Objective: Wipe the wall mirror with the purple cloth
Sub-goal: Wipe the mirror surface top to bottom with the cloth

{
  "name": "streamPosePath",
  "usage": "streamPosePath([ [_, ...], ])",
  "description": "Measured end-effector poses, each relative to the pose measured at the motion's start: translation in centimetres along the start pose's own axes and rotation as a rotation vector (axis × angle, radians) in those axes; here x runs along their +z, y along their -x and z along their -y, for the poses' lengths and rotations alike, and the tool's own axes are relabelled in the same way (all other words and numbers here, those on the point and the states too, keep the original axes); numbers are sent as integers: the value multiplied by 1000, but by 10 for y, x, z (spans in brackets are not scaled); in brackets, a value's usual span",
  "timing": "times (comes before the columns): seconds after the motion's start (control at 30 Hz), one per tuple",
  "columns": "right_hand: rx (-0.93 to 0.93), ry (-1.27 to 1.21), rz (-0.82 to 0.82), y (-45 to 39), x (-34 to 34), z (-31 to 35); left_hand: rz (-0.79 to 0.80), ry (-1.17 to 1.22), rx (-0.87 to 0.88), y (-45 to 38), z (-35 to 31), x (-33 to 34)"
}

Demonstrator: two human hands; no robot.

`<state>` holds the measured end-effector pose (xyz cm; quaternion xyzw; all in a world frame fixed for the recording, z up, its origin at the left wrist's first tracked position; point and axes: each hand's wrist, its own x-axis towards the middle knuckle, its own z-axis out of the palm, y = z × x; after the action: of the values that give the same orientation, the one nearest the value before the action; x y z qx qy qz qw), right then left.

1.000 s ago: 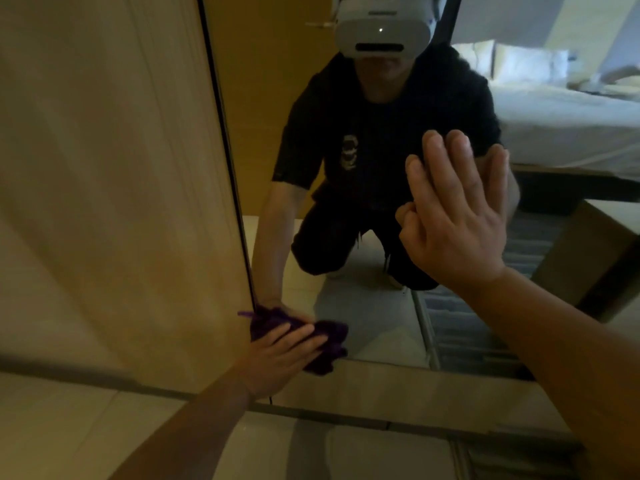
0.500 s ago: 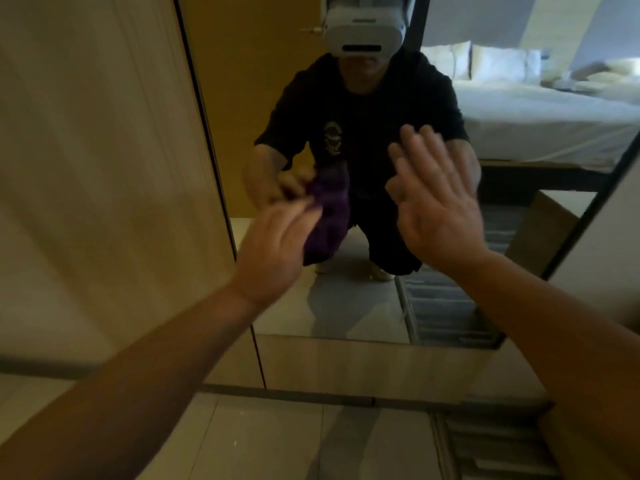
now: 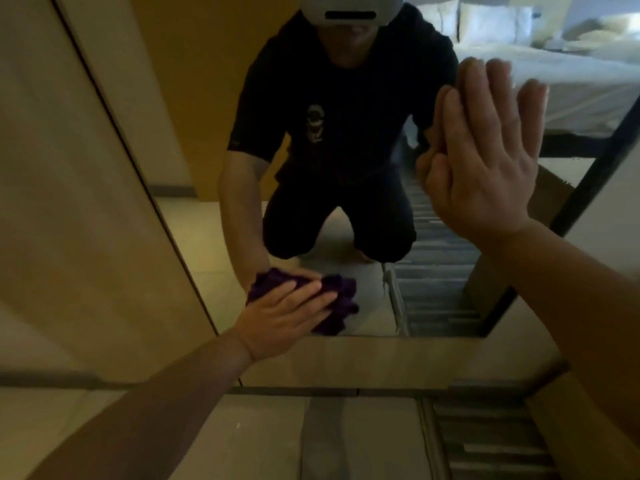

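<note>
The wall mirror (image 3: 207,237) fills the middle of the view, framed by a thin dark edge. My left hand (image 3: 284,317) presses a crumpled purple cloth (image 3: 337,304) flat against the glass near the mirror's bottom edge, left of centre. My right hand (image 3: 485,161) rests open with its palm and straight fingers against the glass at the upper right. The glass reflects a kneeling person in dark clothes with a white headset, and both hands' reflections meet my hands.
A wooden panel (image 3: 69,202) stands to the left of the mirror. Below the glass runs a wooden base strip (image 3: 363,362), then pale floor tiles (image 3: 263,441). A striped rug (image 3: 491,441) lies at the lower right. A bed shows in the reflection.
My left hand has swept the cloth down from mid-height on the glass to the bottom edge. My right hand has stayed flat on the mirror at the upper right.
</note>
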<state>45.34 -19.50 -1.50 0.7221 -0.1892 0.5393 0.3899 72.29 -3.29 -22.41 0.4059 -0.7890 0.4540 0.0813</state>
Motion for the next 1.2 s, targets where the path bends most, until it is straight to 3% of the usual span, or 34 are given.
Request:
streamPosePath([
  [0.17,-15,9,-28,2,3,-1,215,-1,21,35,-54,28],
  [0.33,54,-12,94,-4,-12,5,290,242,-64,15,-49,-2],
  [0.47,88,-180,204,-9,-34,5,26,421,-279,-55,-16,-49],
  [0.6,213,-318,120,-14,-54,-20,-442,258,-323,-163,59,-110],
  [0.67,264,-227,80,-14,-55,-41,-546,115,-337,-214,86,-127],
  [0.77,226,-76,87,-3,-47,-66,-479,-81,-290,-251,78,-109],
  [0.83,163,-13,86,5,-40,-73,-423,-79,-207,-243,48,-79],
  [0.93,123,38,33,8,-29,-75,-251,49,-4,-194,-17,-29],
  [1.03,103,96,-29,9,-23,-79,35,33,188,-127,-79,21],
  [1.2,85,133,-43,15,-18,-82,254,6,325,-81,-117,55],
])
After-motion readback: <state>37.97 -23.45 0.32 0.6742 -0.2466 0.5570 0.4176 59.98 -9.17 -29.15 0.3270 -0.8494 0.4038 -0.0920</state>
